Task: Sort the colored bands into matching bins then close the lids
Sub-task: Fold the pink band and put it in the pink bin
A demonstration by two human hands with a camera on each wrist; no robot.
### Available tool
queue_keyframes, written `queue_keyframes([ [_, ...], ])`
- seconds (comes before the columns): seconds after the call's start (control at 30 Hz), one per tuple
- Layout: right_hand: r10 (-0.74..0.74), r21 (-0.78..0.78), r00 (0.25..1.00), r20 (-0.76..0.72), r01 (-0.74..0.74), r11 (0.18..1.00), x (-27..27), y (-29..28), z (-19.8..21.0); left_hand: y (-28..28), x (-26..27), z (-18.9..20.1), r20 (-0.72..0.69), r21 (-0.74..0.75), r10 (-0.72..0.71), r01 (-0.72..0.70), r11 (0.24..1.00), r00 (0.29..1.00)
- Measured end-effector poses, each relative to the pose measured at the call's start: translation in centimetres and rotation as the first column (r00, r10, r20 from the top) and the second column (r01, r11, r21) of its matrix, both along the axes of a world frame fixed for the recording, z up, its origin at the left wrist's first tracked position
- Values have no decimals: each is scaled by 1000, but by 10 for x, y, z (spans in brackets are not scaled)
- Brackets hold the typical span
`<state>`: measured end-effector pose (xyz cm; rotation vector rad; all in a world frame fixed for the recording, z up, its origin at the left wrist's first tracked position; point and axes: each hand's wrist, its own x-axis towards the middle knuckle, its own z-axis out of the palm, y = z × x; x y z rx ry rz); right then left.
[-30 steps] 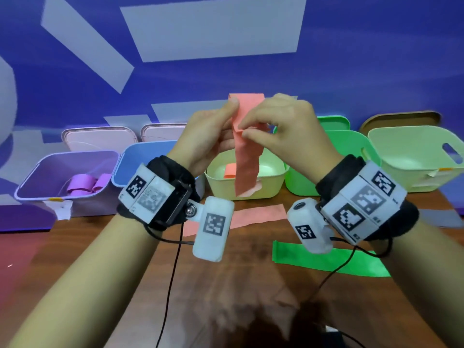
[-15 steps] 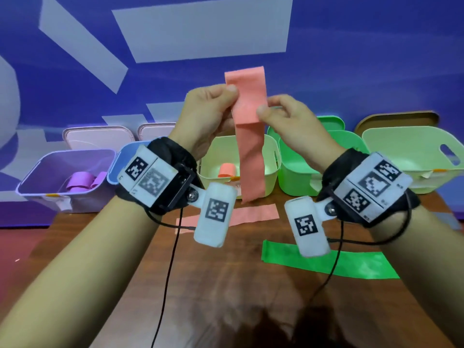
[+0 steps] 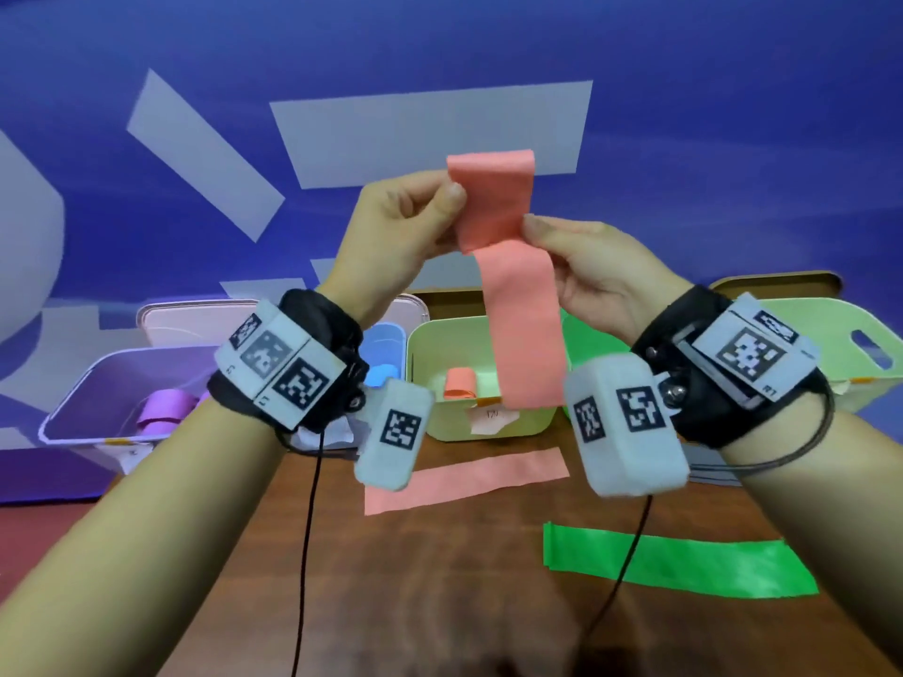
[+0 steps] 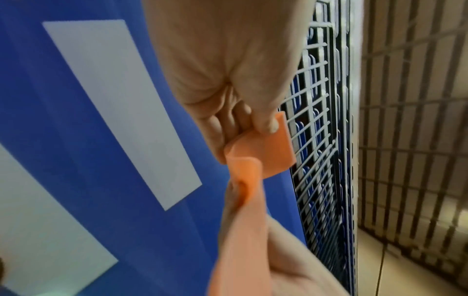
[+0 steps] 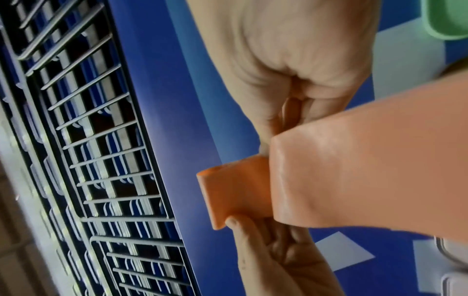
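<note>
Both hands hold an orange band (image 3: 518, 295) up in front of the blue wall, its top end folded over. My left hand (image 3: 415, 212) pinches the folded top edge between thumb and fingers. My right hand (image 3: 562, 251) pinches the band at the fold from the right. In the left wrist view the thumb presses on the orange band (image 4: 263, 152); in the right wrist view the orange band (image 5: 238, 192) curls between both hands. The long tail hangs over a yellow bin (image 3: 518, 427) holding a rolled orange band (image 3: 459, 383). Another orange band (image 3: 464, 481) and a green band (image 3: 679, 564) lie flat on the table.
A purple bin (image 3: 88, 427) with rolled purple bands stands at the left, then a blue bin (image 3: 386, 344) with a blue roll. A green bin (image 3: 586, 334) and a pale green bin (image 3: 850, 344) stand at the right. Lids lean behind the bins. The wooden table (image 3: 440, 588) lies below.
Both hands have lifted the orange band higher, and its top end is now folded over. The view has tilted up, so the bins sit lower.
</note>
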<state>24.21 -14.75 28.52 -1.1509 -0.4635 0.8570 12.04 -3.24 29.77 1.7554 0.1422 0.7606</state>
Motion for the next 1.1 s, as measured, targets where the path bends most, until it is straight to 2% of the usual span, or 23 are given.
queue_keyframes([
  [0.1,4,29,996,-88,-1,1000,-9,13,3,11,-11,-4,7,147,-7,6,989,1000],
  [0.23,-17,1,996,-90,17,1000,-19,25,10,20,-21,-7,41,356,5,-19,934,999],
  [0.33,20,-3,994,-111,-21,1000,-23,32,15,29,-29,-11,66,471,1,-32,882,998],
  [0.5,37,-37,999,16,-36,999,-32,43,23,49,-38,-11,124,714,-33,-66,697,992],
  [0.67,33,-26,997,65,-32,999,-42,56,26,70,-46,-12,82,848,-64,-36,528,995],
  [0.77,-8,-5,990,142,9,1000,-45,64,27,80,-53,-15,65,882,-53,-33,471,996],
  [0.83,-6,1,976,217,6,1000,-46,69,30,82,-59,-14,134,845,0,-114,522,991],
  [0.87,-12,4,969,248,11,1000,-47,71,33,83,-61,-13,189,795,49,-182,579,981],
  [0.93,-37,24,959,283,32,999,-49,77,41,83,-62,-10,223,598,184,-283,750,957],
  [1.0,-69,62,954,292,53,997,-53,83,49,85,-59,-2,51,308,232,-236,922,971],
  [1.03,-86,86,950,299,63,994,-56,87,52,87,-56,0,-61,177,184,-170,969,981],
  [1.1,-111,128,941,319,73,989,-60,93,57,87,-52,3,-210,-8,34,-36,999,977],
])
